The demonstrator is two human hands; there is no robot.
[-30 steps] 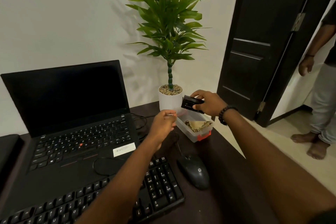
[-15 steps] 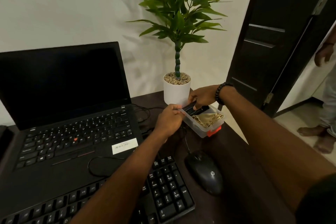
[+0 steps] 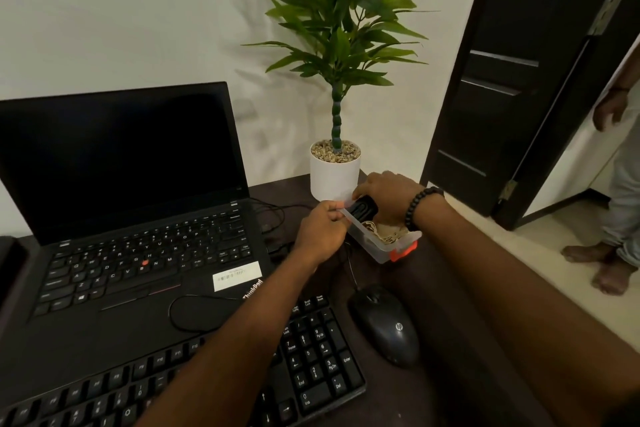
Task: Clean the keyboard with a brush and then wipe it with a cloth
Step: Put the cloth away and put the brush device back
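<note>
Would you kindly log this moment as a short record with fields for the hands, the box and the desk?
left hand: pinches the near rim of the box
right hand: holds a black object at the box's far end
box: clear plastic, red clip, tan cloth inside
keyboard: near edge of desk, untouched
mouse: right of keyboard
laptop: open, screen dark
plant: white pot behind box

Dark desk [image 3: 433,315], laptop [image 3: 138,218], keyboard [image 3: 311,367], mouse [image 3: 386,324], potted plant [image 3: 334,173], clear box [image 3: 381,246]
</note>
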